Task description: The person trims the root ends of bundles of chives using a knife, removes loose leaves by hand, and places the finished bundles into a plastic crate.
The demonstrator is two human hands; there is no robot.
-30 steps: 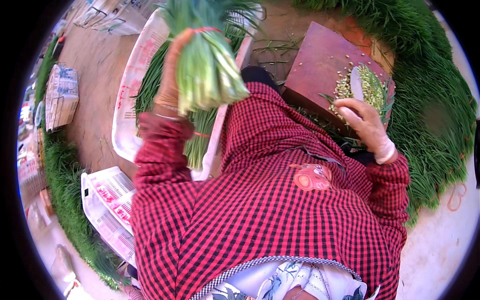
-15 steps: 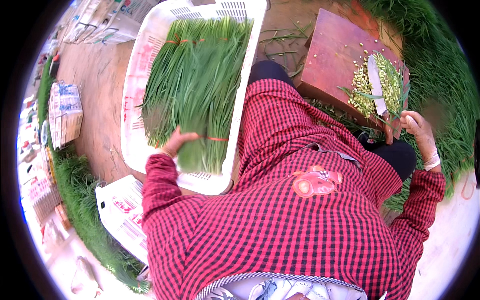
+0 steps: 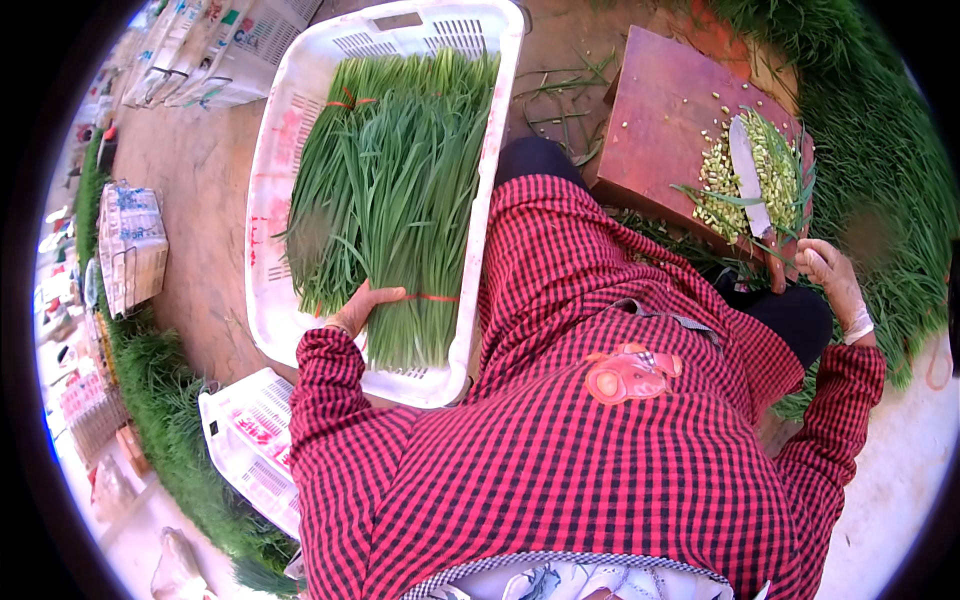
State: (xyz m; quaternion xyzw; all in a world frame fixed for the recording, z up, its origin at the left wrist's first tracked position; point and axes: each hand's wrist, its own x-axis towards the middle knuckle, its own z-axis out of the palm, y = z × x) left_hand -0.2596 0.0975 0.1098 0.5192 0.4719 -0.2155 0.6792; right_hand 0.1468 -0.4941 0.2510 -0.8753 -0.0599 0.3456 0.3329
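A white plastic crate (image 3: 262,215) on the left holds green garlic chives (image 3: 405,180), tied in bundles with red bands. My left hand (image 3: 360,306) grips a bundle's side near its pale cut ends, thumb across the top; its other fingers are hidden by the leaves. On the right, my gloved right hand (image 3: 838,280) hovers above my knee with fingers curled together; whether it holds anything is unclear. Just beyond it lies a knife (image 3: 747,172), blade on the reddish board (image 3: 655,120), handle toward me. Chopped pale stem ends (image 3: 718,180) surround the blade.
Loose chives (image 3: 890,150) are heaped along the right side. Behind the crate stand more white crates (image 3: 225,55); another white crate (image 3: 255,425) is beside my left elbow. A wrapped box (image 3: 133,245) and a green strip of chives (image 3: 190,440) are farther left.
The chives bundle under my left hand, blurred before, now lies still in the crate. My right hand has shifted slightly down and stays near the knife handle.
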